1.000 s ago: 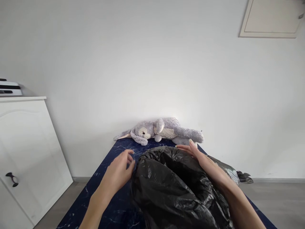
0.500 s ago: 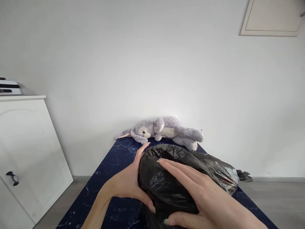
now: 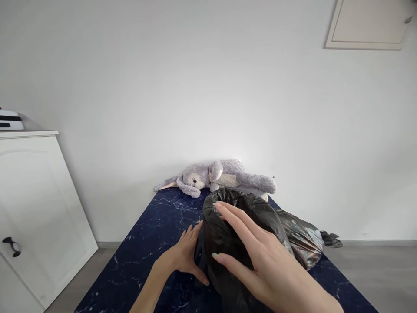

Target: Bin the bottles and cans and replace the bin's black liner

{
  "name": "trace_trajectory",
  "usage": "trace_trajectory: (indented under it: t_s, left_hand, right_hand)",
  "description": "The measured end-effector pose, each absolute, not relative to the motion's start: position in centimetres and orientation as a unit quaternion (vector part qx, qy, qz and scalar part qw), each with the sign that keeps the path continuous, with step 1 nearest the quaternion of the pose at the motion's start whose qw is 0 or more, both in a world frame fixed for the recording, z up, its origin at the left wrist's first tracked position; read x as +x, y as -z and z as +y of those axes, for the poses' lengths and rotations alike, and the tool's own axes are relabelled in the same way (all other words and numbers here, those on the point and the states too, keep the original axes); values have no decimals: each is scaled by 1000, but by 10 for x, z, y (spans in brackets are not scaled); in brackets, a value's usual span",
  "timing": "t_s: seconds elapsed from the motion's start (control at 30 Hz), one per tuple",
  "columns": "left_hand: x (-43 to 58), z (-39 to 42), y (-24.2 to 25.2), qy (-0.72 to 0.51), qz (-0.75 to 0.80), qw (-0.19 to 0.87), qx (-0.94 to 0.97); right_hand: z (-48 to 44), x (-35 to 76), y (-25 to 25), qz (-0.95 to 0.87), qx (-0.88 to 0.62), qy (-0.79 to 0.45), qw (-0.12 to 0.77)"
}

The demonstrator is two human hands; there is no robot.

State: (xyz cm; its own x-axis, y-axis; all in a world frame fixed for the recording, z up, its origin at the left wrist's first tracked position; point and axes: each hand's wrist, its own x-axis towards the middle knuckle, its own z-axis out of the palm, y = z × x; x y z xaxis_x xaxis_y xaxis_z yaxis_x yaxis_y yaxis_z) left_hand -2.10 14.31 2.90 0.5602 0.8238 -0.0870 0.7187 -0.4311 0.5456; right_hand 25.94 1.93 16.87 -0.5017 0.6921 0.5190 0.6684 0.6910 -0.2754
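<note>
A black plastic bag [image 3: 228, 248] stands in front of me, wide-mouthed like the lining of a bin; any bin under it is hidden. My left hand [image 3: 187, 254] is low at its left side, fingers spread and thumb out, close to the bag's lower part. Over the bag's near right side lies my right hand [image 3: 257, 248], with its fingers stretched toward the rim and its thumb apart. Its fingertips appear to touch the plastic without gripping it. Behind, to the right, a full, knotted black garbage bag [image 3: 304, 239] rests on its side.
All this is on a dark blue marbled table [image 3: 146, 234]. A grey plush rabbit [image 3: 224, 174] lies along its far edge against the wall. To the left stands a white cabinet [image 3: 35, 208] with a black handle. A wall panel [image 3: 366, 26] is high on the right.
The open black bag has moved right and now stands more upright with its mouth showing. My left hand has come off its side and dropped lower; my right hand stays over it.
</note>
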Motion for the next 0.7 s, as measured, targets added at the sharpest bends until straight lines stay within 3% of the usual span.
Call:
trace_trajectory:
  t_s: [0.07,0.17,0.33,0.7]
  left_hand:
    - [-33,152,-7,-82,492,250,830]
    - [-44,157,14,-157,523,219,809]
    - [-45,156,25,-219,562,178,777]
    - [-47,138,33,-270,599,137,741]
  right_hand:
    - [23,260,-166,-864,-404,16,300]
    - [31,261,-166,-860,-432,34,269]
    - [37,257,-167,-870,-449,47,197]
    - [38,248,-161,-841,-494,94,202]
